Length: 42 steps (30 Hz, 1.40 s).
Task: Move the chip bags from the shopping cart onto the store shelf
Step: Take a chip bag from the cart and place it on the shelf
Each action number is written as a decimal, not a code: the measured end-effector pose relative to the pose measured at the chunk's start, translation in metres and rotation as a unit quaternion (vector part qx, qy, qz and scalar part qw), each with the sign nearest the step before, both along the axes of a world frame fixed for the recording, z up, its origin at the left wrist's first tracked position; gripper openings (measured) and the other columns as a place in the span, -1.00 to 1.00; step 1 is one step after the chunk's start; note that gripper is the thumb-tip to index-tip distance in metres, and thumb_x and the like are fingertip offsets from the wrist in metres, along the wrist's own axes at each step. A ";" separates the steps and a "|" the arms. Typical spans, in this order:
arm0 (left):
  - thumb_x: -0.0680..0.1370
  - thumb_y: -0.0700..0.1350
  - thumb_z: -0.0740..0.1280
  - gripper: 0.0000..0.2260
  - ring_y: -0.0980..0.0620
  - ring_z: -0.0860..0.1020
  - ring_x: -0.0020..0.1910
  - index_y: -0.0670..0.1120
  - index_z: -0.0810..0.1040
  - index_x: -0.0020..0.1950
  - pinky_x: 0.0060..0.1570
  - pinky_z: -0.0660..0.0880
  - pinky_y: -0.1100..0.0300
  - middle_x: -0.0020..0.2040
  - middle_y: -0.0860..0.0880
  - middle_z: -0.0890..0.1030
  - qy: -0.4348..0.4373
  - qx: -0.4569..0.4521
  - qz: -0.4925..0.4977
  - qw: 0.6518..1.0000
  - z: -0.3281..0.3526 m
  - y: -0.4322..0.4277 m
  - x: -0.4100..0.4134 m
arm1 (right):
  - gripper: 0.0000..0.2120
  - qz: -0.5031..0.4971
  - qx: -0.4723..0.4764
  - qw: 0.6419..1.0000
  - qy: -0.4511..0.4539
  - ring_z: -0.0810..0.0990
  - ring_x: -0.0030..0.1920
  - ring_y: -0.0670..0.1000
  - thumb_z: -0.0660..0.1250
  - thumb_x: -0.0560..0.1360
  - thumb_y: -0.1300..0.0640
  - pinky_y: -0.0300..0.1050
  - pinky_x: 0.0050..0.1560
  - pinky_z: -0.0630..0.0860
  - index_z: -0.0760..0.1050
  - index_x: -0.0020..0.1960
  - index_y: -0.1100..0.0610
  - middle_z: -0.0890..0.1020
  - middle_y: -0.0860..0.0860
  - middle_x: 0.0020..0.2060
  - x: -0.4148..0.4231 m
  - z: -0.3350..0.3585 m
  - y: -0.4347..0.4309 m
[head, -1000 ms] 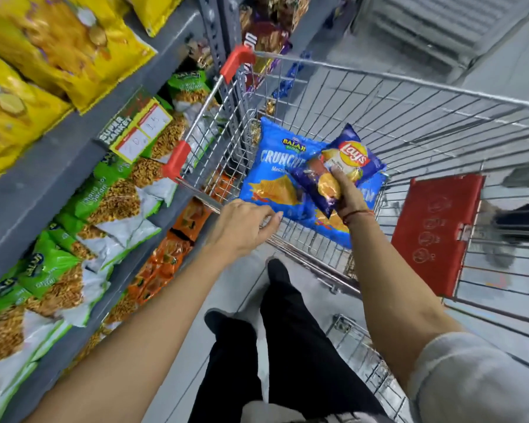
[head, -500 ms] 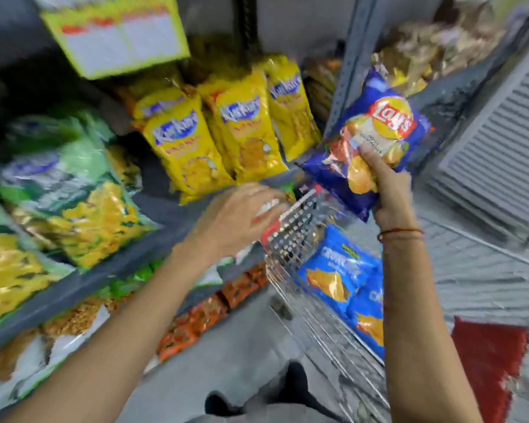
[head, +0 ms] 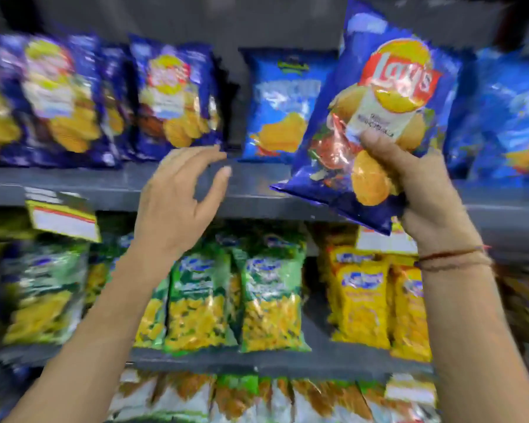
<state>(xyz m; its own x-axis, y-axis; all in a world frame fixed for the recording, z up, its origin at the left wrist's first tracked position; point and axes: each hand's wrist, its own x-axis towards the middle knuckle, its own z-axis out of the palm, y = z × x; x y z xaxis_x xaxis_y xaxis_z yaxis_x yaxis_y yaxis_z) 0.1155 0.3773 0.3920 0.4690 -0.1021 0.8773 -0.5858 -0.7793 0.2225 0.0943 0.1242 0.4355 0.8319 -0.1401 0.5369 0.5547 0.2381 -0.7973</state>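
Your right hand (head: 431,203) grips the Lay's chip bag (head: 376,117) by its lower part, upright in front of the upper shelf (head: 251,193). Your left hand (head: 177,203) hovers spread to its left, just before the shelf edge. Behind it, chip bags (head: 171,99) stand in a row on that shelf. Snack packets (head: 269,300) stand on the shelf below. A price tag (head: 63,219) hangs at the left edge.

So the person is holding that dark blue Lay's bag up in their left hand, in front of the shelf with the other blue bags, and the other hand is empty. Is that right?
Not quite: the head view shows the Lay's bag gripped in the right hand, the one with the thread on its wrist. It is the left hand that is empty, fingers spread. The rest holds: the bag is up in front of the shelf of blue bags.
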 end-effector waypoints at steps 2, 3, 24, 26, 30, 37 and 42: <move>0.55 0.02 0.19 -0.65 -0.15 0.52 0.13 -0.19 0.55 0.16 0.16 0.35 0.13 0.11 -0.18 0.62 0.010 -0.011 0.093 0.996 0.002 0.036 0.005 | -0.85 0.043 -0.033 0.999 -0.006 0.69 -0.21 -0.16 0.42 0.34 0.26 -0.26 -0.16 0.60 0.61 -0.09 0.12 0.73 -0.13 -0.29 0.024 0.014 0.039; 0.54 0.04 0.18 -0.62 -0.17 0.51 0.14 -0.19 0.53 0.18 0.14 0.35 0.10 0.13 -0.19 0.61 0.026 -0.014 0.133 0.991 0.001 0.050 0.008 | -0.85 0.055 -0.049 0.997 -0.003 0.68 -0.21 -0.15 0.44 0.35 0.27 -0.25 -0.15 0.60 0.62 -0.09 0.14 0.73 -0.12 -0.29 0.037 0.018 0.056; 0.58 0.12 0.02 -0.52 -0.04 0.56 0.13 -0.15 0.59 0.14 0.33 0.22 0.06 0.09 -0.06 0.66 0.079 0.013 0.242 0.967 -0.037 0.101 0.032 | -0.40 -0.012 -0.231 0.972 0.051 0.64 0.06 0.02 0.64 0.09 -0.09 -0.01 0.15 0.58 0.61 0.05 0.11 0.70 0.04 0.00 0.160 0.020 0.232; 0.58 0.11 0.04 -0.55 -0.04 0.57 0.11 -0.15 0.59 0.13 0.32 0.20 0.07 0.08 -0.06 0.66 0.065 0.008 0.242 0.968 -0.038 0.101 0.033 | -0.42 -0.022 -0.247 0.967 0.056 0.63 0.08 0.01 0.63 0.12 -0.10 -0.05 0.15 0.57 0.61 0.07 0.11 0.70 0.04 0.02 0.161 0.019 0.231; 0.57 0.09 0.07 -0.57 -0.04 0.58 0.09 -0.15 0.60 0.11 0.31 0.20 0.07 0.06 -0.07 0.66 0.050 0.001 0.241 0.969 -0.039 0.101 0.036 | -0.42 -0.030 -0.259 0.964 0.045 0.63 0.08 -0.01 0.61 0.12 -0.17 -0.03 0.14 0.58 0.61 0.06 0.06 0.70 0.01 0.02 0.158 0.016 0.228; 0.57 0.05 0.10 -0.63 -0.05 0.56 0.12 -0.14 0.59 0.09 0.31 0.27 0.00 0.06 -0.06 0.65 0.010 -0.042 0.197 0.980 -0.041 0.086 0.027 | -0.41 -0.130 -0.262 0.956 -0.015 0.56 -0.11 -0.04 0.55 0.24 -0.15 -0.15 -0.06 0.51 0.47 0.12 0.13 0.56 -0.10 -0.22 0.120 0.015 0.189; 0.56 -0.07 0.20 -0.73 -0.02 0.53 0.11 -0.18 0.60 0.09 0.18 0.37 0.10 0.04 -0.09 0.65 -0.050 -0.052 0.069 0.995 -0.051 0.020 0.007 | -0.59 -0.209 -0.229 0.947 -0.078 0.60 -0.11 -0.03 0.51 0.35 -0.01 -0.14 0.01 0.54 0.51 0.09 0.15 0.59 -0.03 -0.14 0.074 -0.008 0.116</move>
<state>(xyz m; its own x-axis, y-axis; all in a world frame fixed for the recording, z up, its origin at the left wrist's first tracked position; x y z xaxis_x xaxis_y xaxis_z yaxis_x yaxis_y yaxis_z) 0.1226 0.3974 0.3407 0.3829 0.0517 0.9224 -0.4974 -0.8298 0.2530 0.1682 0.2407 0.4276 0.6604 -0.1625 0.7331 0.6435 -0.3805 -0.6641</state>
